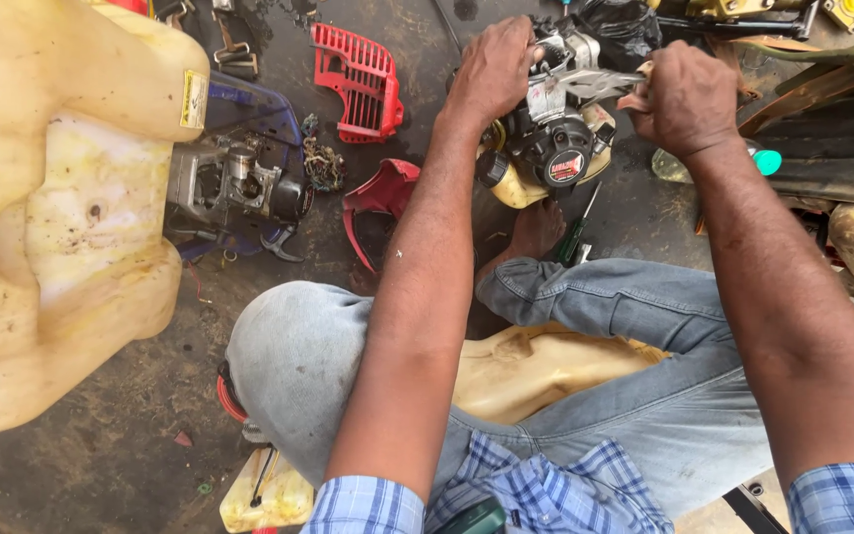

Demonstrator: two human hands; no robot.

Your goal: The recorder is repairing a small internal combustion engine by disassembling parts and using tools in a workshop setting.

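The small engine [546, 138] sits on the floor [101, 455] ahead of the person's knees. The left hand [494, 69] clamps its top, fingers wrapped around it; the right hand [686, 99] grips pliers [600, 84] biting at the upper part. The red cover [360, 79] already lies off beside it; the engine remains partly assembled.

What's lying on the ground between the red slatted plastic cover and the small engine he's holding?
In the head view, only bare dark ground and his left forearm separate the red slatted plastic cover from the small black engine.
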